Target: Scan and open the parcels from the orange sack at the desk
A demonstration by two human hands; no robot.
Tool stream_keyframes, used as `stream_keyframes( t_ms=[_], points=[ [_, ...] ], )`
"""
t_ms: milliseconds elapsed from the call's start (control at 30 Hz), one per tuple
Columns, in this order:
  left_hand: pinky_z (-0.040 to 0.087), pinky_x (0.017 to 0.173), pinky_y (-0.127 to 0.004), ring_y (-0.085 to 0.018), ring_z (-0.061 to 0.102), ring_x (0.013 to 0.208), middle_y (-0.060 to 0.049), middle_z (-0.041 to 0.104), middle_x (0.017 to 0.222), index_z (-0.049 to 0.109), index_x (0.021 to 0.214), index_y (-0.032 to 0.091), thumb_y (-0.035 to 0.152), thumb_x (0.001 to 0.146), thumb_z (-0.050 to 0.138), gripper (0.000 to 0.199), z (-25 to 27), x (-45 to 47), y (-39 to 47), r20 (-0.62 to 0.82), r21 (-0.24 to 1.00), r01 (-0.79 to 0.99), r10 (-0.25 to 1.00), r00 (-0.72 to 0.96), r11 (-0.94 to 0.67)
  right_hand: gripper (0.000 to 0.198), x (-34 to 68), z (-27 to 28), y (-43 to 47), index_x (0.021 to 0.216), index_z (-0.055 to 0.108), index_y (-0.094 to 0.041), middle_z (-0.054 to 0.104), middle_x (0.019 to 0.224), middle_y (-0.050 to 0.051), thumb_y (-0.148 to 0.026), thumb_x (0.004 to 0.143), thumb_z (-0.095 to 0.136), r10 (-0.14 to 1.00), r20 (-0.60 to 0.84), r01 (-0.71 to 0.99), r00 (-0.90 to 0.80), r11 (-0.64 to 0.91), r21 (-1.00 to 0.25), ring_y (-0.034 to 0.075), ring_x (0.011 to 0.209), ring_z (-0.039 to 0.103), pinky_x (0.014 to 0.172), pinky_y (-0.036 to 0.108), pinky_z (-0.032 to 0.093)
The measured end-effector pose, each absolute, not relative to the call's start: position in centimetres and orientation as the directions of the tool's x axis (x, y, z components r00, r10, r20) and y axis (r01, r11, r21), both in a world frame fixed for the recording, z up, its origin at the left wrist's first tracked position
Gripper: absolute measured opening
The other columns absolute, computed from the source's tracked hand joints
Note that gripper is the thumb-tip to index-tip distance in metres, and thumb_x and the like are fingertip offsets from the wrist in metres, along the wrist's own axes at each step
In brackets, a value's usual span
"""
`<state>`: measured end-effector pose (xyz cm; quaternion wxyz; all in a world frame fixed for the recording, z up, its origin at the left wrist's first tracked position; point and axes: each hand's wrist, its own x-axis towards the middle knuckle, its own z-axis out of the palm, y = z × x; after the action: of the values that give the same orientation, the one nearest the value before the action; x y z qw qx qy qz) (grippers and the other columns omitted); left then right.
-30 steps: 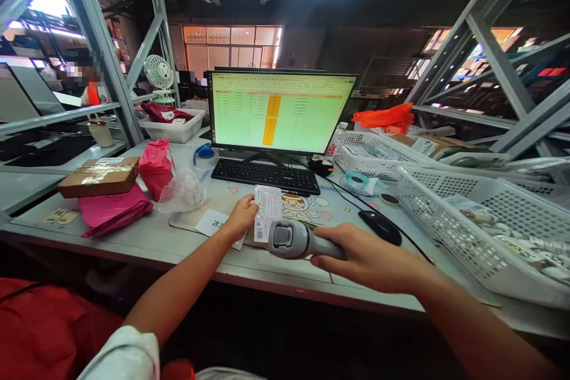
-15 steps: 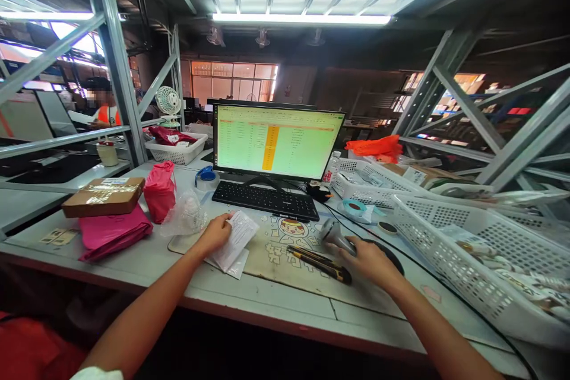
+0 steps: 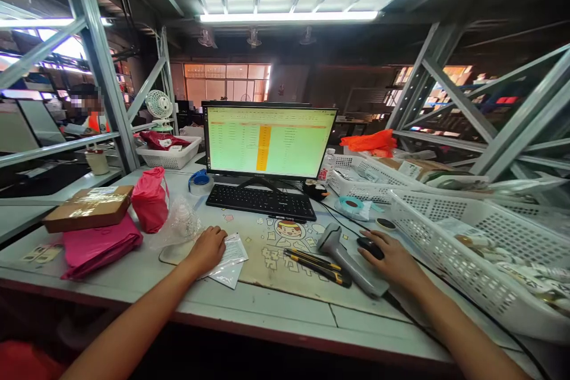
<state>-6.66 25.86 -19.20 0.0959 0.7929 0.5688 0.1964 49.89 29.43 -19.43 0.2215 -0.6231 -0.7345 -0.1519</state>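
Note:
My left hand (image 3: pixel 208 251) is low over the mat, fingers closed on the left edge of a small plastic packet (image 3: pixel 232 252) with a printed label. The part under my fingers is hidden. At the right, my right hand (image 3: pixel 394 258) is curled over a black computer mouse (image 3: pixel 370 247). Just left of that hand lies a grey barcode scanner (image 3: pixel 351 261) with its head toward the monitor. Beside the scanner are black-and-yellow utility knives (image 3: pixel 318 265) on the cartoon-printed desk mat (image 3: pixel 276 282).
A keyboard (image 3: pixel 260 202) sits below a lit monitor (image 3: pixel 285 145) showing a spreadsheet. On the left are a cardboard box (image 3: pixel 89 211), pink parcels (image 3: pixel 150 202) and bubble wrap (image 3: pixel 178 222). White baskets (image 3: pixel 427 231) line the right side. Another person (image 3: pixel 95 119) is at the far left.
My right hand has let go of the scanner, which now lies on the mat, and has moved onto the mouse. My left hand has lowered the packet flat onto the mat.

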Motion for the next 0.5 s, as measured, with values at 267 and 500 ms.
stream_keyframes(
  t_ms=[267, 500],
  points=[
    [0.046, 0.102, -0.043, -0.029, 0.059, 0.115, -0.014, 0.067, 0.116, 0.068, 0.115, 0.013, 0.019, 0.103, 0.041, 0.030, -19.6, -6.8, 25.9, 0.221, 0.402, 0.854, 0.940, 0.260, -0.331, 0.055, 51.8, -22.5, 29.0, 0.136, 0.070, -0.023, 0.061, 0.140, 0.015, -0.052, 0.095, 0.048, 0.808, 0.585, 0.984, -0.070, 0.153, -0.093, 0.034, 0.115, 0.069, 0.101, 0.050, 0.058],
    [0.046, 0.097, -0.041, -0.029, 0.065, 0.109, -0.012, 0.069, 0.118, 0.067, 0.115, 0.017, 0.026, 0.104, 0.040, 0.031, -19.7, -7.1, 25.7, 0.184, 0.400, 0.867, 0.953, 0.241, -0.297, 0.053, 50.7, -22.1, 28.4, 0.134, 0.072, -0.020, 0.062, 0.136, 0.017, -0.046, 0.097, 0.044, 0.831, 0.556, 0.991, -0.012, 0.082, -0.102, 0.034, 0.121, 0.064, 0.111, 0.050, 0.052]
  ],
)
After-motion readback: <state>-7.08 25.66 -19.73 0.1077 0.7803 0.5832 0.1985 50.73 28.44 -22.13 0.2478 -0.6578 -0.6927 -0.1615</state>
